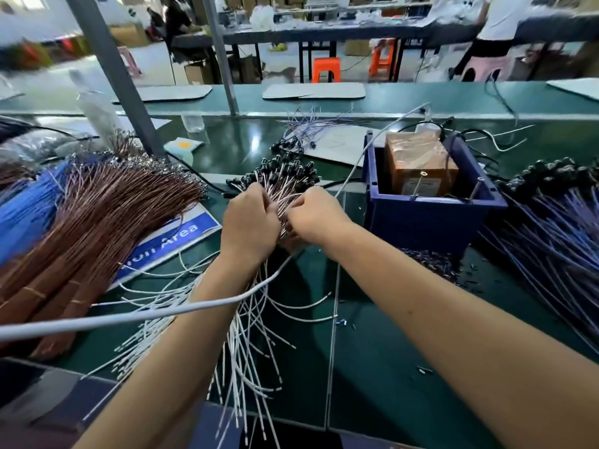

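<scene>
A bundle of thin white wires [249, 335] with black caps [282, 170] at the far ends lies across the green bench [372, 367]. My left hand [249, 222] grips the bundle near its middle, fingers curled round it. My right hand [312, 213] meets it from the right and pinches a few wires of the same bundle. The loose wire tails fan out toward me under my forearms. What my fingertips hold is partly hidden by the hands themselves.
Brown wire bundles [97, 222] and blue ones [29, 202] lie at the left on a blue-and-white sign [181, 234]. A blue bin [431, 205] holds a brown box [418, 163]. Purple capped wires [557, 241] pile at right. A grey cable [129, 317] crosses my left forearm.
</scene>
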`<state>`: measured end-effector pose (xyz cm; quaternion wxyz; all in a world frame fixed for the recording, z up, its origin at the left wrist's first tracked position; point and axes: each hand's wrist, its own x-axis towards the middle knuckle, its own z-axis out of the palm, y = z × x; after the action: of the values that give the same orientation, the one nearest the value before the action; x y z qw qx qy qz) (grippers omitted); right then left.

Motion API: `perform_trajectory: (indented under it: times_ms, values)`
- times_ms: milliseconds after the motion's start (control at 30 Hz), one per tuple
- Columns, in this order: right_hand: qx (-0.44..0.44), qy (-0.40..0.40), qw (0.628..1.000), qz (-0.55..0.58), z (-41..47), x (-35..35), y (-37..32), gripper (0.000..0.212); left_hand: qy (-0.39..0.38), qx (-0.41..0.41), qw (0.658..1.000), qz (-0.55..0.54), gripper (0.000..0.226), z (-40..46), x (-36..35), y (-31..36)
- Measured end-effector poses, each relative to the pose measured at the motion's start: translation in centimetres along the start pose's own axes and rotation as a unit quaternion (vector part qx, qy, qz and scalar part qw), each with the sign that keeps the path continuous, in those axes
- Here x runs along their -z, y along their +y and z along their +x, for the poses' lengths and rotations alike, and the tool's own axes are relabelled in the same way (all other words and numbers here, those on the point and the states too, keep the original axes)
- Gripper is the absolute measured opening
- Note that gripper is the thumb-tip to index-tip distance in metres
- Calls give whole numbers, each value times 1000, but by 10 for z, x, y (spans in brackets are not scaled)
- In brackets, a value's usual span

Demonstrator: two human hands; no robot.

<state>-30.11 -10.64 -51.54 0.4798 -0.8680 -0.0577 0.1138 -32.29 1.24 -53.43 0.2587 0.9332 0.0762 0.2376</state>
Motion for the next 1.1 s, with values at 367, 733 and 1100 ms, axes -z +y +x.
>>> perform_trajectory:
  times_ms: [367, 733, 1100]
  values:
    - [-19, -18, 935, 353, -5, 24, -25, 35, -35, 137, 912, -386, 14, 16, 38, 54]
    - [89, 22, 915, 393, -7, 33, -23, 26, 100, -4, 995, -25, 43, -5, 18, 38]
    - [239, 87, 930, 264, -20, 46, -48, 21, -74, 104, 847, -516, 24, -1, 49, 90]
